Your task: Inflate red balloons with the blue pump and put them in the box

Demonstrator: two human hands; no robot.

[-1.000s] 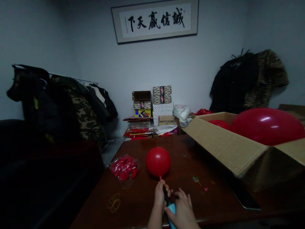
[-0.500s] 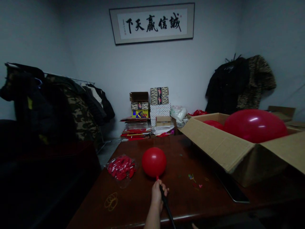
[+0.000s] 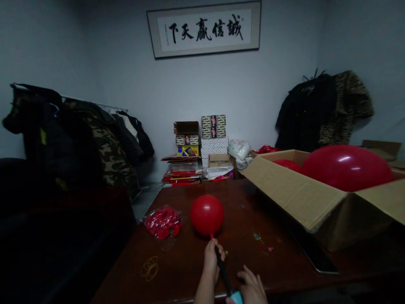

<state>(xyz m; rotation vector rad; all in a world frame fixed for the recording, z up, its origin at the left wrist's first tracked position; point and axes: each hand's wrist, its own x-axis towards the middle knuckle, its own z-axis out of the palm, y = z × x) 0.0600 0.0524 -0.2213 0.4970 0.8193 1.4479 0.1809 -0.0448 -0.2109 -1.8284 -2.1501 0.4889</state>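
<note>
We pinch a red balloon (image 3: 206,215) by its neck onto a hand pump's black barrel (image 3: 222,270), our left hand (image 3: 211,261) clenched above the desk (image 3: 185,270); a tight pinch best seals it. Our open right hand (image 3: 249,287) sits just beside the blue grip (image 3: 236,297). Framed calligraphy (image 3: 204,29) reads "誠信贏天下."

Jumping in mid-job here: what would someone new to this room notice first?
The big red balloon bulging from the open cardboard box on the right of the table stands out first. Mid-table, a small red balloon sits atop the pump held by the left hand, with the right hand beside it. Above, framed calligraphy hangs on the wall.
</note>
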